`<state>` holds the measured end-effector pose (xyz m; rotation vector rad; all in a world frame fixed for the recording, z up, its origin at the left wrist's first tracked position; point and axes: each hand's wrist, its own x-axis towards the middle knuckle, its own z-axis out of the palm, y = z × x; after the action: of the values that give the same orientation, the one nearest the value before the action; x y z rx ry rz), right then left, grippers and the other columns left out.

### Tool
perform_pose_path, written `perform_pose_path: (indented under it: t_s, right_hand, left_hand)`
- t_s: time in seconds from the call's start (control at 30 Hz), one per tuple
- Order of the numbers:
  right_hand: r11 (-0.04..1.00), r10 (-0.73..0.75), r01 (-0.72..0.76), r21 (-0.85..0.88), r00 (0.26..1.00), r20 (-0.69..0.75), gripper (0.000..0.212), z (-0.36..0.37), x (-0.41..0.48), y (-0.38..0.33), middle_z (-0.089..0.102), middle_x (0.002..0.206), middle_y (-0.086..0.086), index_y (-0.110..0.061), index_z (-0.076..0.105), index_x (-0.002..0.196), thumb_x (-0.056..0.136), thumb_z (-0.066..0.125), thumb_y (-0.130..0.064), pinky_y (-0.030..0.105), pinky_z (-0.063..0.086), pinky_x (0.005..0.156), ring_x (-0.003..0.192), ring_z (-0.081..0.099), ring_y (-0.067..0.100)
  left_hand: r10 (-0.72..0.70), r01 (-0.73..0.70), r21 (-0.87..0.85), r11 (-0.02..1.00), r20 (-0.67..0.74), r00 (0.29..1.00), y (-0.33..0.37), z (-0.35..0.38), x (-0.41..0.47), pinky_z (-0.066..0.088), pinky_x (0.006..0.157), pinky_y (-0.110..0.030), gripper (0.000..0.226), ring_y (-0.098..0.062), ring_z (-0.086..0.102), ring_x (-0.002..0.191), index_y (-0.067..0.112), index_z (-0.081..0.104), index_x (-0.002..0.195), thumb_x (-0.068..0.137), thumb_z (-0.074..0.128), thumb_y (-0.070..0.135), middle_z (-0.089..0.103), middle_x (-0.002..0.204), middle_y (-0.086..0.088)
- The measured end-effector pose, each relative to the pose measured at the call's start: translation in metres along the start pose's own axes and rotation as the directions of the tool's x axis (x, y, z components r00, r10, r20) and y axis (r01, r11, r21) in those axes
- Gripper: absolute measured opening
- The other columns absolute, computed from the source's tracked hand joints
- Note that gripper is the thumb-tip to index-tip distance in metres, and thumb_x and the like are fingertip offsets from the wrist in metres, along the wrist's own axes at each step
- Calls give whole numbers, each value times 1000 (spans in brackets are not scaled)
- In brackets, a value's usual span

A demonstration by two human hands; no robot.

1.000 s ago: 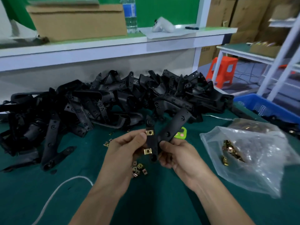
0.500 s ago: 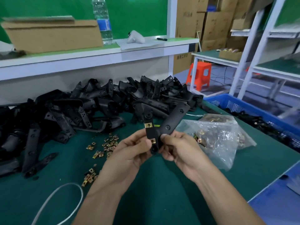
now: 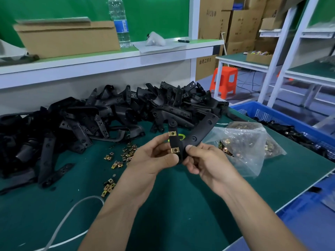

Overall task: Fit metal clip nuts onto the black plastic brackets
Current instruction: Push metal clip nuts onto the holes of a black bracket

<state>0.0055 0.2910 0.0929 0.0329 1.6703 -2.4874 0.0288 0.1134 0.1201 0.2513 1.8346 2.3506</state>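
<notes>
Green panels (image 3: 54,8) backed a white shelf (image 3: 90,64) that ran along the far edge of the dark green tabletop (image 3: 181,205). At the shelf's left stood a cardboard box (image 3: 68,38), with a clear water bottle (image 3: 119,24) just beside its right end. Below, a pile of black brackets (image 3: 108,113) sprawled across the left and middle of the tabletop, up against the shelf's front. A white cable (image 3: 59,225) curved over the near left part. Loose clip nuts (image 3: 126,153) lay scattered between the pile and the forearms.

Above the middle of the tabletop, a V-shaped bracket (image 3: 195,136) was held off the surface. The left hand (image 3: 154,158) pinched its short arm, the thumb beside the lower of two fitted clip nuts (image 3: 175,150). The right hand (image 3: 208,160) grasped the bend from the other side, thumb on top. The long arm rose up and to the right.

Right of the hands, a clear plastic bag (image 3: 244,145) of clip nuts lay near the tabletop's right edge. Beyond that edge sat a blue crate (image 3: 290,116) with dark parts inside. Farther back were an orange stool (image 3: 224,82), stacked cartons (image 3: 241,24) and white racks (image 3: 290,51).
</notes>
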Motion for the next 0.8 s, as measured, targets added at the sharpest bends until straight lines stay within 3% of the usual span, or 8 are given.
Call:
perform_pose_path:
  t_s: [0.1, 0.23, 0.43, 0.53, 0.63, 0.73, 0.8]
  right_hand:
    - [1000, -18, 18, -10, 999, -45, 27, -5, -5, -9, 62, 63, 21, -5, 54, 70, 96, 60, -1, 24, 31, 40, 46, 48, 20]
    - [996, -88, 85, -35, 992, -91, 23, -20, -14, -35, 63, 62, 18, -4, 55, 74, 97, 59, -1, 23, 30, 40, 45, 47, 19]
    - [981, -169, 140, -133, 956, -242, 33, -67, -41, -68, 62, 63, 13, -14, 64, 65, 97, 60, -7, 30, 32, 54, 48, 46, 17]
    - [973, -213, 161, -166, 903, -374, 30, -108, -60, -83, 62, 62, 12, -15, 61, 67, 96, 59, -8, 28, 32, 53, 45, 45, 16]
    - [967, -233, 138, -214, 818, -525, 23, -162, -81, -94, 64, 63, 13, -11, 57, 74, 97, 61, -11, 30, 36, 54, 47, 48, 19]
    - [967, -218, 71, -244, 727, -651, 26, -217, -97, -96, 63, 65, 14, -9, 58, 73, 98, 62, -13, 29, 38, 49, 47, 50, 18]
    - [973, -183, 24, -228, 679, -711, 22, -249, -100, -94, 62, 68, 17, -7, 58, 77, 98, 62, -12, 26, 38, 46, 46, 50, 17]
  left_hand:
    - [-26, 26, -8, 1000, -21, 999, 10, 6, 6, 52, 101, -37, 50, -25, 66, 108, 18, 69, 126, 77, 74, 14, 68, 127, -21]
    - [-23, 20, 76, 997, 36, 999, 18, 29, 19, 53, 82, -28, 28, -14, 63, 85, 18, 75, 117, 91, 68, 11, 73, 97, -8]
    - [20, -35, 220, 975, 71, 997, 19, 97, 45, 51, 65, -21, 22, -8, 58, 64, 20, 79, 100, 87, 70, 5, 69, 72, 1]
    - [69, -113, 258, 959, 175, 982, 10, 154, 59, 46, 55, -16, 22, -6, 59, 55, 21, 77, 88, 87, 68, 1, 71, 65, 4]
    - [-11, -51, 279, 959, 216, 976, -12, 216, 77, 44, 48, -12, 26, -1, 57, 47, 23, 74, 77, 86, 67, 0, 69, 58, 9]
    - [-146, 49, 330, 943, 277, 950, -45, 272, 94, 45, 54, -16, 15, -2, 60, 54, 19, 76, 95, 85, 69, 11, 73, 66, 9]
    - [-226, 88, 410, 908, 301, 927, -68, 301, 105, 47, 62, -26, 17, -9, 64, 64, 20, 77, 94, 80, 68, 22, 76, 73, 3]
